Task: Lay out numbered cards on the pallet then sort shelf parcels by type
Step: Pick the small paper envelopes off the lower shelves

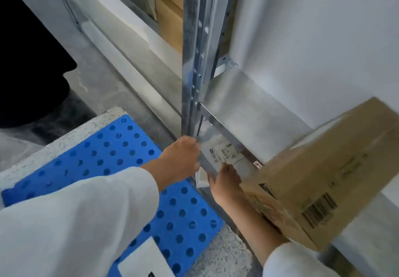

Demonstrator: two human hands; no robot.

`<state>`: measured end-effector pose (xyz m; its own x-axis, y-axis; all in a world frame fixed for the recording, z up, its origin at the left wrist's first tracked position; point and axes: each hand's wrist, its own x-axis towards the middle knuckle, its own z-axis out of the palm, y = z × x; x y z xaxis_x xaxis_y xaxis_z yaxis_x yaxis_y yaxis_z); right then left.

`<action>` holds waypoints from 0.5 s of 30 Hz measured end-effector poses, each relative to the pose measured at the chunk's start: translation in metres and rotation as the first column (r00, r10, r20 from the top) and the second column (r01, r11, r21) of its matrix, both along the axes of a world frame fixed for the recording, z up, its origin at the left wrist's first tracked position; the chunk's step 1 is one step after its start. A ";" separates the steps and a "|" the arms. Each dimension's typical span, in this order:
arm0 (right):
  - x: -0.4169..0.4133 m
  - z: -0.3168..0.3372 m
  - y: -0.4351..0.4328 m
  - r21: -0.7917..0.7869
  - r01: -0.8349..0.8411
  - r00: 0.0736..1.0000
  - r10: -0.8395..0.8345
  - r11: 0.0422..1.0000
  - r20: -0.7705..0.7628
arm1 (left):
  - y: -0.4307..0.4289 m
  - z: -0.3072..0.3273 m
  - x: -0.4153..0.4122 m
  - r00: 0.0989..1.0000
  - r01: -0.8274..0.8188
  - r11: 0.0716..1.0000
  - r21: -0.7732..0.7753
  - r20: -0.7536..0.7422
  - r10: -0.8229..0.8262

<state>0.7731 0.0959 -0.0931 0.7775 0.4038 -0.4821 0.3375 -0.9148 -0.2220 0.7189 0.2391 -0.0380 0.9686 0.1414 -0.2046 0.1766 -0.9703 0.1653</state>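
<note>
A flat grey-white parcel (225,153) with a printed label lies under the lower metal shelf (248,108), just behind the shelf's front rail. My left hand (180,161) grips its left edge with curled fingers. My right hand (224,183) holds its near edge, thumb on top; the image is blurred there. A brown cardboard box (328,181) with a barcode sits on the shelf to the right, touching my right forearm. The blue perforated pallet (103,158) lies on the floor at the left, and a white card (143,259) rests on its near end, partly cut off.
A perforated steel upright (192,61) stands right above my left hand. More brown boxes (170,24) sit on a farther shelf. A person in dark clothes (28,65) stands at the left. A white wall closes the right side.
</note>
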 end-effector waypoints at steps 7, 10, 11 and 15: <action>0.017 -0.059 -0.014 0.042 0.156 0.988 -0.156 0.987 -0.001 | -0.007 -0.056 0.067 0.995 -0.034 0.994 -0.105 -0.100 0.024; 0.031 -0.082 -0.015 0.123 0.234 0.972 -0.233 0.964 -0.024 | -0.010 -0.086 0.085 0.991 -0.010 0.997 -0.071 -0.134 0.000; 0.035 -0.088 -0.014 0.138 0.253 0.967 -0.252 0.958 -0.024 | -0.009 -0.094 0.088 0.991 0.012 0.998 -0.061 -0.134 -0.020; 0.049 -0.119 -0.007 0.132 0.212 0.977 -0.211 0.968 -0.017 | 0.001 -0.131 0.103 0.992 0.043 0.998 -0.052 -0.120 -0.049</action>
<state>0.8221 0.0893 -0.2117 0.8510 0.2904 -0.4376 0.1387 -0.9279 -0.3461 0.8215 0.2402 -0.1686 0.9416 0.0840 -0.3261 0.1535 -0.9690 0.1934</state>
